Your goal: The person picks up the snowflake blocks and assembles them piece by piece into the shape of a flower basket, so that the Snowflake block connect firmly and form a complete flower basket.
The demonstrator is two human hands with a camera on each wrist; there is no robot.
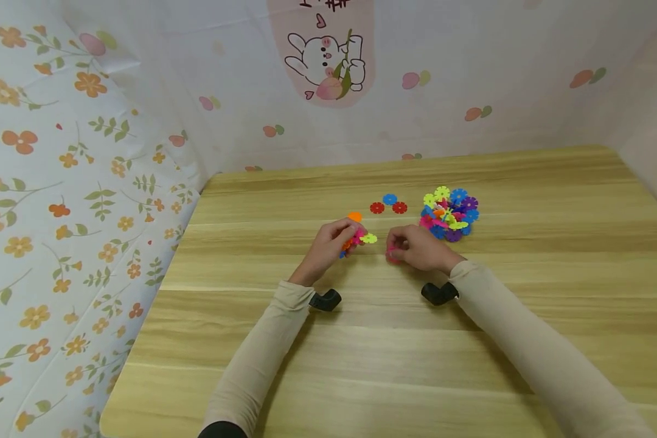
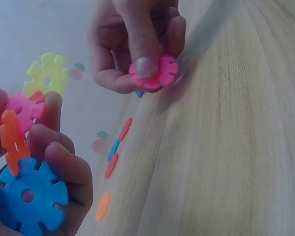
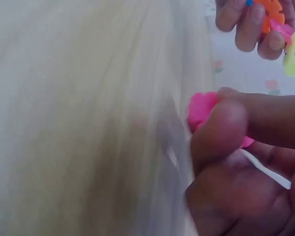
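My left hand grips a chain of joined plastic snowflake discs above the table. In the left wrist view this chain has a blue disc, an orange disc, a pink disc and a yellow disc. To its right, my right hand pinches a separate pink snowflake disc between thumb and fingers. The two hands are apart, and the pink disc does not touch the chain. A thin white strip shows by the right palm; what it is I cannot tell.
A pile of mixed-colour discs lies on the wooden table behind the right hand. Farther back are a blue disc and two red discs. An orange disc lies just beyond the left hand.
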